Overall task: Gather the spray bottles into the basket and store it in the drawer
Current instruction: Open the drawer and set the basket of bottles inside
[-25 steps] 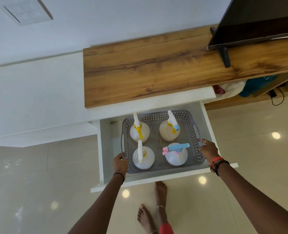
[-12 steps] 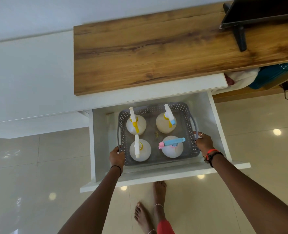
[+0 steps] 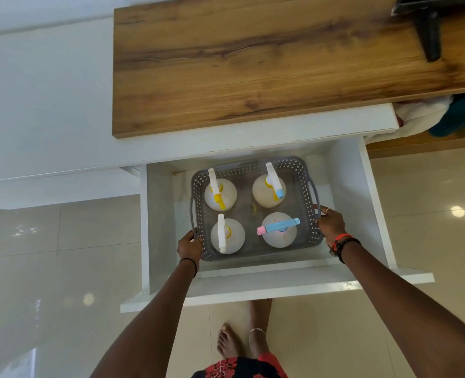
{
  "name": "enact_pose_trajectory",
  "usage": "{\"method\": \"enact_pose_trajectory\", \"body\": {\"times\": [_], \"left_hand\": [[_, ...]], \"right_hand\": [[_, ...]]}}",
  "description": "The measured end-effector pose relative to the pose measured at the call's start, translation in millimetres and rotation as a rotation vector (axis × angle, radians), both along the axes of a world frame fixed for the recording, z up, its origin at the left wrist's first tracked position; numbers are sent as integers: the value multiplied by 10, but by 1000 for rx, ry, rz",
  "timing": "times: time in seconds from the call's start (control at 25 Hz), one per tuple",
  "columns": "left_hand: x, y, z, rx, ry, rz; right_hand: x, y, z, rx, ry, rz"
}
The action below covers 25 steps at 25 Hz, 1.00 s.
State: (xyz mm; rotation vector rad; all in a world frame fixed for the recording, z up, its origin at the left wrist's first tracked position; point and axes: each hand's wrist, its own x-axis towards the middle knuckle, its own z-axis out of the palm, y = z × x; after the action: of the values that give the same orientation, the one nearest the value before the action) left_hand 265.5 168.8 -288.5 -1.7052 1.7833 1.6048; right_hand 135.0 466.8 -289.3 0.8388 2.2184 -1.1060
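Note:
A grey perforated basket [image 3: 253,165] sits inside the open white drawer [image 3: 280,285]. Several pale spray bottles stand in it: one with a yellow nozzle [image 3: 220,195] at the back left, one with a blue tip [image 3: 269,190] at the back right, a white-headed one [image 3: 227,236] at the front left, and one with a blue and pink head [image 3: 279,230] at the front right. My left hand [image 3: 190,248] grips the basket's left side near its front corner. My right hand [image 3: 330,222] holds the right handle.
A wooden cabinet top [image 3: 253,64] lies above the drawer, with a dark TV stand leg [image 3: 430,36] at its right end. Cloth items [image 3: 444,115] fill an open shelf to the right. Glossy floor tiles and my bare feet [image 3: 231,342] are below the drawer front.
The basket has sunk deeper into the drawer with both hands still on its sides. The camera has leaned forward and down over the drawer.

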Motion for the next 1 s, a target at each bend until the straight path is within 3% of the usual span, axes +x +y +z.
{"method": "enact_pose_trajectory", "body": {"times": [0.6, 1.0], "left_hand": [[-190, -148, -417, 37, 5, 3], [-172, -147, -419, 20, 35, -99]], "right_hand": [[-100, -106, -304, -35, -4, -78], [-22, -134, -403, 8, 7, -17]]}}
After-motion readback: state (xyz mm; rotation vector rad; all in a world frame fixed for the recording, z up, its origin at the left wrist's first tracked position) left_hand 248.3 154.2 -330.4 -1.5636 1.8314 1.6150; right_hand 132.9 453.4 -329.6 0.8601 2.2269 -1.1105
